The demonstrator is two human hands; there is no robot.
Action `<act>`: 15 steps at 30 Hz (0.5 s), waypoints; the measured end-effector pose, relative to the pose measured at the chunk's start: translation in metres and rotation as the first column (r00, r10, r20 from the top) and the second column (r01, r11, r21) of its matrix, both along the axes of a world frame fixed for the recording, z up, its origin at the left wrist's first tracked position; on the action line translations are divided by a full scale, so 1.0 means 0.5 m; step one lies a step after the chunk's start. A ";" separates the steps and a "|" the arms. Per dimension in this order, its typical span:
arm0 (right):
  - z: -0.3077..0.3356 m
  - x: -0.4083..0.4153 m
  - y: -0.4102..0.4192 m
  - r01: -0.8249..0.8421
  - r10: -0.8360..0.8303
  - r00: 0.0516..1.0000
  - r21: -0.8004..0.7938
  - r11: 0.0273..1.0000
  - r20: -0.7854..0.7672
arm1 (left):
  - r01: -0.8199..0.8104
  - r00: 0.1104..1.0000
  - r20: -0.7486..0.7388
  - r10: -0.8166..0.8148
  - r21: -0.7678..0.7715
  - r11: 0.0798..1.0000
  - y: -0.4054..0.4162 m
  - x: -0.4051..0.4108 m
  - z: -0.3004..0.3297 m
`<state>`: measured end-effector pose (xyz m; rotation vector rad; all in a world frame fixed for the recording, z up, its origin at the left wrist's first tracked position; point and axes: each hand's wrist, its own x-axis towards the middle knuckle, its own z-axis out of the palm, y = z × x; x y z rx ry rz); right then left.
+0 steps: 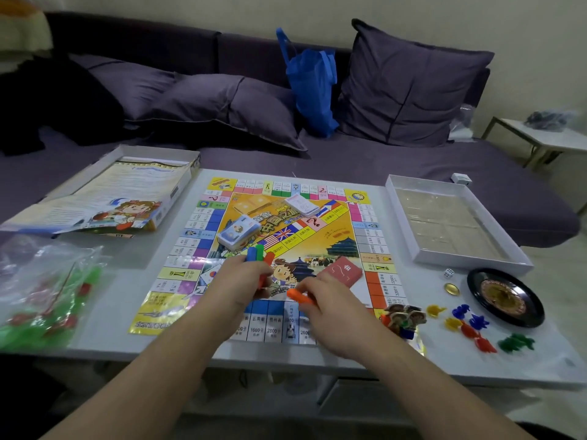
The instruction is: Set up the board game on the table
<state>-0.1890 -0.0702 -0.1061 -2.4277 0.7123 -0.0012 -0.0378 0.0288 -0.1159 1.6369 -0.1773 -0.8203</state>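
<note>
Game board (286, 249) lies unfolded flat on the white desk (133, 258), roughly centred. On it: a clear case of cards (236, 233), a white card stack (301, 206) toward the far edge, a red card deck (340, 270) nearer the person. Left hand (246, 281) over the board's near half, fingers curled round a bundle of plastic pegs (259, 254) — blue, green, orange ends showing above the grip. Right hand (330, 308) just beside it, pinching one orange peg (298, 296) at the fingertips. By the board's near right corner: a cluster of figure tokens (405, 317), then loose coloured pieces (470, 325), a die (448, 274), a gold coin (451, 289), a black roulette wheel (505, 296). Far right: open white box tray (457, 223), holding only a flat beige liner. Far left: box lid (127, 173) upturned, printed sheets (95, 208) lying in it and spilling over its near edge. Near left: clear plastic bag (44, 290) containing green and red pieces. Behind the desk: purple sofa (381, 160) with a blue bag (313, 81).
</note>
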 end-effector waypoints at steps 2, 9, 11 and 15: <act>0.007 -0.005 0.029 -0.055 0.055 0.998 -0.007 0.998 -0.018 | -0.024 0.999 -0.028 0.024 -0.023 0.999 0.004 0.002 0.007; -0.027 -0.021 0.085 -0.191 0.183 0.980 -0.105 0.976 -0.078 | -0.047 0.996 -0.075 0.047 -0.004 0.999 0.019 -0.008 0.014; -0.030 -0.024 0.084 -0.190 0.184 0.980 -0.099 0.977 -0.070 | -0.042 0.997 -0.066 0.043 0.012 0.999 0.026 -0.008 0.011; -0.029 -0.030 0.080 -0.197 0.190 0.978 -0.081 0.977 -0.082 | -0.045 0.997 -0.060 0.046 0.015 0.999 0.033 -0.010 0.010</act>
